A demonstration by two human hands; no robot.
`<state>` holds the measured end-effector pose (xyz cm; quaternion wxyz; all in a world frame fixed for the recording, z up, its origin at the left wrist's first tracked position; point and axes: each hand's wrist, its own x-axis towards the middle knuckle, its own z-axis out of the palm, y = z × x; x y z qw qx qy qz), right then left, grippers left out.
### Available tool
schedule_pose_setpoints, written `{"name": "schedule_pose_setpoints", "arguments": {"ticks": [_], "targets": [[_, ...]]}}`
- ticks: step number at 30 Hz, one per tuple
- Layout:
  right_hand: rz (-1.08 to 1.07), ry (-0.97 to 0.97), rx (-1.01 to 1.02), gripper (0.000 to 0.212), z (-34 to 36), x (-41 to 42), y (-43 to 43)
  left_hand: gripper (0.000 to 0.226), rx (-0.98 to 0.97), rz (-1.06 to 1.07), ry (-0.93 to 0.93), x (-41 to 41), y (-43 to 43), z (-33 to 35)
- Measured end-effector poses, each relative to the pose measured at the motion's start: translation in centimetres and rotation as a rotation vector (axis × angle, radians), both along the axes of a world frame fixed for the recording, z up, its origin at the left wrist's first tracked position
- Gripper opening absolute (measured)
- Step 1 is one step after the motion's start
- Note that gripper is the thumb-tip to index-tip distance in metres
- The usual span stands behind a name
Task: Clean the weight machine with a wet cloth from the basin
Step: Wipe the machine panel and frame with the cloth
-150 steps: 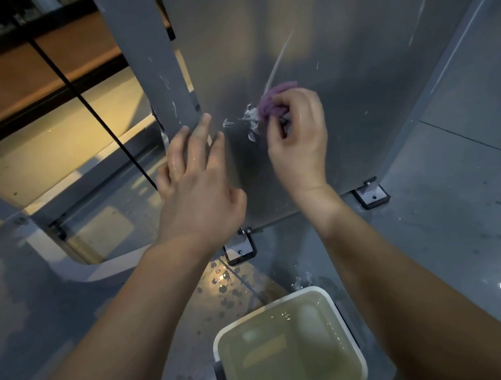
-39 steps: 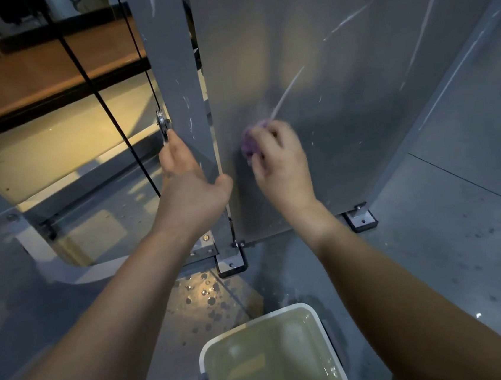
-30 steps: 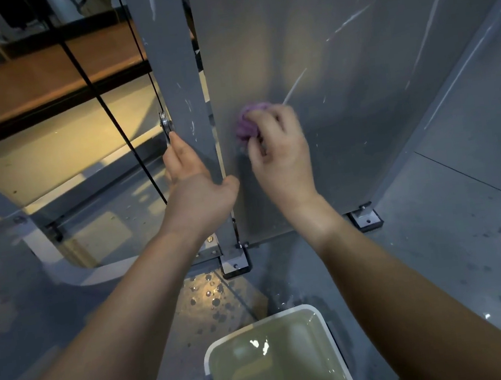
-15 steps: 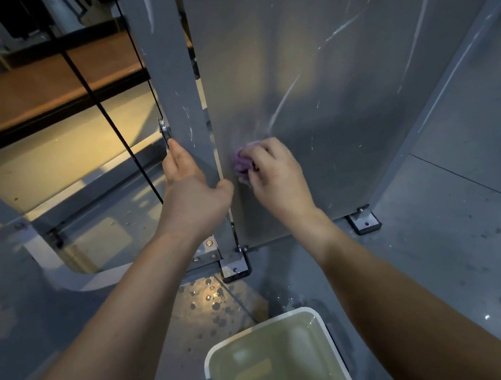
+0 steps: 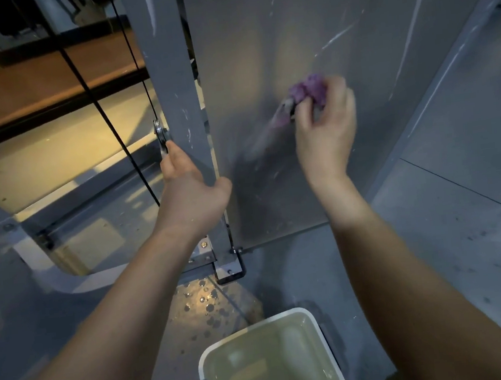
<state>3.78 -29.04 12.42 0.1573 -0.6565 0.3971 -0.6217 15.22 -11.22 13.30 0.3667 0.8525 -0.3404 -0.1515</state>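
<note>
A right hand, fingers curled round a crumpled purple wet cloth, presses it to the scuffed grey metal panel of the weight machine, while the left hand clasps the grey upright metal post. Firm, overlapping strokes should lift the white streaks; open panel lies above and right, the post hems the left, the white square water basin stands below.

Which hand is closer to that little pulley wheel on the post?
Left. The left hand grips the post just below the pulley wheel; the right hand holds a purple cloth against the panel.
</note>
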Motion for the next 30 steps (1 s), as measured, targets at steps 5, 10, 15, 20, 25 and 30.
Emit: {"name": "schedule_pose_setpoints", "arguments": {"ticks": [5,10,15,20,25,30], "targets": [[0.335,0.382,0.010,0.021,-5.3,1.3,4.7,0.104,-0.021,-0.010,-0.001,-0.1,0.1,0.0],[0.221,0.163,-0.046,0.024,-1.0,0.4,2.1,0.103,-0.019,-0.004,0.014,-0.4,0.1,0.2],[0.276,0.140,-0.073,0.034,-1.4,0.9,3.2,0.105,-0.009,-0.002,0.019,-0.6,0.0,0.4],[0.295,0.200,-0.099,0.035,-0.7,-0.3,2.2,0.107,-0.014,-0.012,0.032,-0.5,0.2,0.0],[0.244,0.147,-0.101,0.038,-0.9,0.5,2.5,0.108,-0.007,-0.014,0.022,-0.6,0.2,0.0],[0.334,0.236,-0.107,0.036,-1.1,-0.5,2.0,0.109,0.026,-0.016,0.010,-0.7,0.1,-0.1]]}}
